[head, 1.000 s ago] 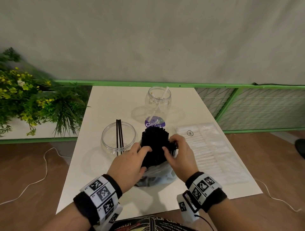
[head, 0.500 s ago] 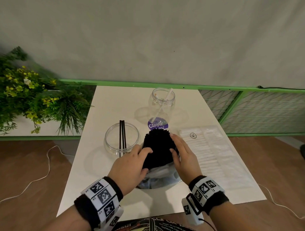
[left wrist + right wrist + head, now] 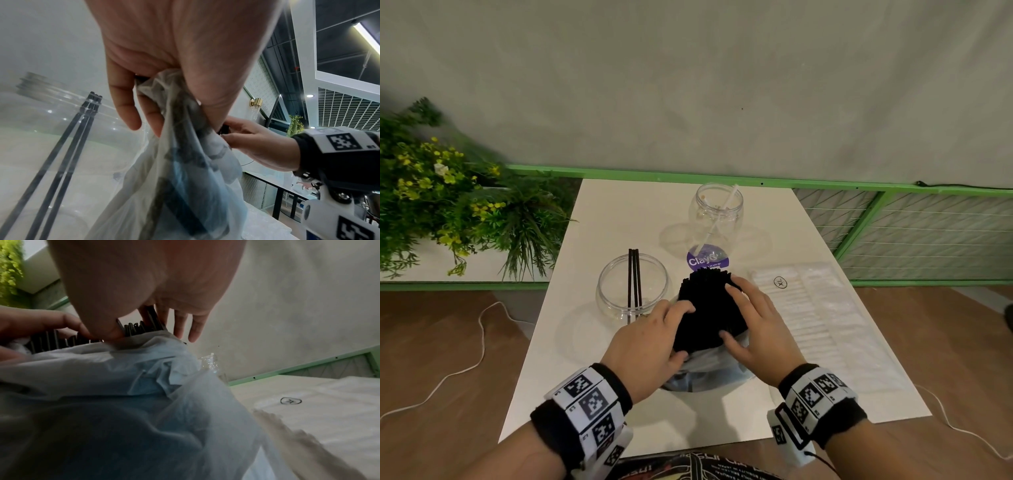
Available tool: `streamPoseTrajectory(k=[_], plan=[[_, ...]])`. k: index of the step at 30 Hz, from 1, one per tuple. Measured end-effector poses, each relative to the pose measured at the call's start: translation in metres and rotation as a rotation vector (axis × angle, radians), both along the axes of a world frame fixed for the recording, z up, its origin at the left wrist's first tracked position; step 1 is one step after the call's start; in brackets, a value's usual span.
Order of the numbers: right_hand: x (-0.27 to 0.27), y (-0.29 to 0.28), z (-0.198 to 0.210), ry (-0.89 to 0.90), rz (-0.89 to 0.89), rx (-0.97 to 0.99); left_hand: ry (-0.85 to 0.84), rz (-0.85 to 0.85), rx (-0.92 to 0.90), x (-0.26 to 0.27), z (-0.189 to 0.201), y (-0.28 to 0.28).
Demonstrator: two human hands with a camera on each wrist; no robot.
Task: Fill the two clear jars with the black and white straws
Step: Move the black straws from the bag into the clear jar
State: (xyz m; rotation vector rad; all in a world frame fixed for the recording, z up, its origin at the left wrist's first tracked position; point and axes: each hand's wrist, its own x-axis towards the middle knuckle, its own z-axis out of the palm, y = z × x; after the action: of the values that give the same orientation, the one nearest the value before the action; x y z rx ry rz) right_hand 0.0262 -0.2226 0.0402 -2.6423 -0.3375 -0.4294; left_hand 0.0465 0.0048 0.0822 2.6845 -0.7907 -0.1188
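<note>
Both hands worked the black straws [image 3: 709, 308] at the middle of the head view, a dense bundle standing out of a clear plastic bag [image 3: 705, 373] on the white tabletop [image 3: 619, 212]. The left hand [image 3: 650, 346] had its fingers curled round the bundle and the bag's gathered neck; the right hand [image 3: 756, 329] lay against the other side, thumb pressed to the straws, the outer fingers nearly straight.

The near jar [image 3: 632, 286], left of centre, held only three black straws [image 3: 634, 281]. The far jar [image 3: 715, 212], upper centre, held one white straw [image 3: 717, 219]. The pack of white straws [image 3: 811, 315] lay flat at right, apparently unopened.

The likeliest slip was the loose bundle fanning out as the bag came away, scattering straws over the tabletop. The left knuckles also sat just beside the near jar, so a nudge could shove or tip it.

A purple round label [image 3: 707, 258] read "Claye", the rest hidden. The white pack bore a circled "XL" [image 3: 780, 282].
</note>
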Motion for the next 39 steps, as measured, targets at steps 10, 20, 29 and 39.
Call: streamPoseTrajectory(k=[10,20,29,39], plan=[[-0.004,0.036,-0.012,-0.026,-0.091,0.052,-0.068,0.262,0.113,0.006,0.012,-0.032],[-0.001,0.034,-0.009,-0.088,-0.086,0.059,-0.174,0.246,0.118,0.011,0.005,-0.027],[0.009,0.030,-0.009,-0.040,-0.150,0.267,-0.173,0.214,0.204,0.011,0.005,-0.029],[0.020,0.019,-0.013,0.389,-0.240,0.605,-0.213,0.128,0.214,0.008,0.001,-0.030]])
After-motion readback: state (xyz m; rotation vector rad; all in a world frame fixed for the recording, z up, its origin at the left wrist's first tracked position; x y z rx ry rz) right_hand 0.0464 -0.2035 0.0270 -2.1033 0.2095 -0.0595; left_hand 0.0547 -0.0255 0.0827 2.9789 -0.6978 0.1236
